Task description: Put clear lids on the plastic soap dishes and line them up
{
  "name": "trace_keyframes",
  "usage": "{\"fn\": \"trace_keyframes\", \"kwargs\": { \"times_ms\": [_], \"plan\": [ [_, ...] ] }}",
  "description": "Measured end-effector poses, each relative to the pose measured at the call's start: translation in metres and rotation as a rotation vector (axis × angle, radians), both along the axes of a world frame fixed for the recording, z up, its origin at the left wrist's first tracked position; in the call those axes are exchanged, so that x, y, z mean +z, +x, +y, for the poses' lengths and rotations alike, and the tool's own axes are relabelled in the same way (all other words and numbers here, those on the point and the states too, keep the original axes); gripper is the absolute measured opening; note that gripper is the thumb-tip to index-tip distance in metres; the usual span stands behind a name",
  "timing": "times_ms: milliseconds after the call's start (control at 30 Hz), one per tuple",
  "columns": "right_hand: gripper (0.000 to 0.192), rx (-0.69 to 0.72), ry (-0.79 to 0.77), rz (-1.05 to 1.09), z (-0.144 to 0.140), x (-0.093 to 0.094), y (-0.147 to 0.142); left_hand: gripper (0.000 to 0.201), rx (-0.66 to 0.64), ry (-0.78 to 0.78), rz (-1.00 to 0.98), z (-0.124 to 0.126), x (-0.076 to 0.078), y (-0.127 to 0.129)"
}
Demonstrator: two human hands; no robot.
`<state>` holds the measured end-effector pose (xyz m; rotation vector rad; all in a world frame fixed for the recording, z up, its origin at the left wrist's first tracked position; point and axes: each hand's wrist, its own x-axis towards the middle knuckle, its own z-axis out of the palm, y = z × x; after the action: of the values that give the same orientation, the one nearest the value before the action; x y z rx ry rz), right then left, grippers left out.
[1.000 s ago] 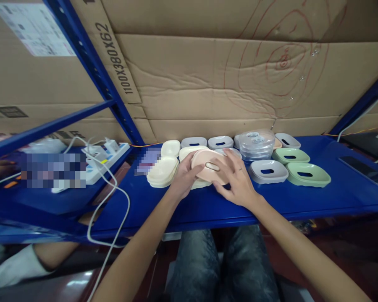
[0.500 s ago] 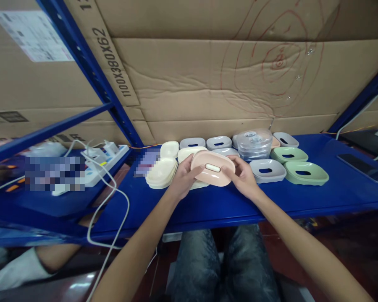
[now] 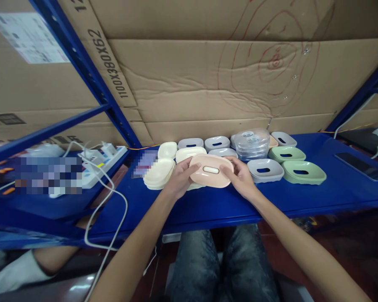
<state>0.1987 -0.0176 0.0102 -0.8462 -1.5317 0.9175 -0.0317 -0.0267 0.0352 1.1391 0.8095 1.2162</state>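
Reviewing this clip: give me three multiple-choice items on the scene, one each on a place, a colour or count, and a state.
1. Where does the clear stack stand?
A. behind the grey dish
B. on the floor
C. in the left hand

2. How many green dishes lie on the blue shelf?
A. none
B. two
C. five

3. How is the pink dish held?
A. by both hands
B. by one hand
C. lying untouched

Key: 1 A, it stands further back on the shelf; 2 B, both lie at the right; 3 A, left hand and right hand grip its ends.

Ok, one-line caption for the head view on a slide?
Both hands, left and right, hold a pink soap dish above a blue shelf lined with grey, green and cream dishes.
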Motion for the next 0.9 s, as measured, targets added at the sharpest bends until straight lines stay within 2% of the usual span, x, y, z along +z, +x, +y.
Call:
{"fn": "trace_keyframes", "kwargs": {
  "times_ms": [133, 200, 267, 367, 433, 500, 567, 633, 767, 900],
  "plan": [
    [0.044, -0.055, 0.085, -0.067, 0.001, -0.004, 0.0, 0.054, -0.059, -0.065, 0.068, 0.004, 0.005, 0.0],
    [0.042, -0.097, 0.149, -0.098, 0.004, 0.0, 0.003, 0.056, -0.052, -0.064, 0.073, 0.01, 0.011, 0.002],
    [0.04, -0.18, 0.258, -0.135, 0.011, 0.012, 0.012, 0.055, 0.005, -0.023, 0.024, 0.018, 0.019, 0.005],
    [0.041, -0.437, 0.501, -0.305, 0.031, 0.043, 0.039, 0.052, 0.116, 0.032, -0.093, 0.034, 0.034, 0.007],
    [0.046, -0.602, 0.607, -0.511, 0.049, 0.063, 0.063, 0.052, 0.104, 0.004, -0.164, 0.044, 0.04, 0.007],
    [0.059, -0.674, 0.618, -0.712, 0.068, 0.074, 0.086, 0.05, 0.047, -0.051, -0.226, 0.052, 0.042, 0.005],
    [0.071, -0.655, 0.573, -0.864, 0.085, 0.076, 0.106, 0.047, 0.001, -0.104, -0.263, 0.056, 0.039, 0.004],
    [0.081, -0.597, 0.51, -0.949, 0.098, 0.069, 0.122, 0.044, -0.037, -0.141, -0.268, 0.058, 0.034, 0.002],
    [0.083, -0.495, 0.474, -0.96, 0.111, 0.052, 0.137, 0.042, -0.113, -0.173, -0.255, 0.059, 0.027, -0.002],
    [0.086, -0.524, 0.529, -0.911, 0.112, 0.046, 0.139, 0.042, -0.122, -0.174, -0.239, 0.06, 0.025, -0.005]
  ]
}}
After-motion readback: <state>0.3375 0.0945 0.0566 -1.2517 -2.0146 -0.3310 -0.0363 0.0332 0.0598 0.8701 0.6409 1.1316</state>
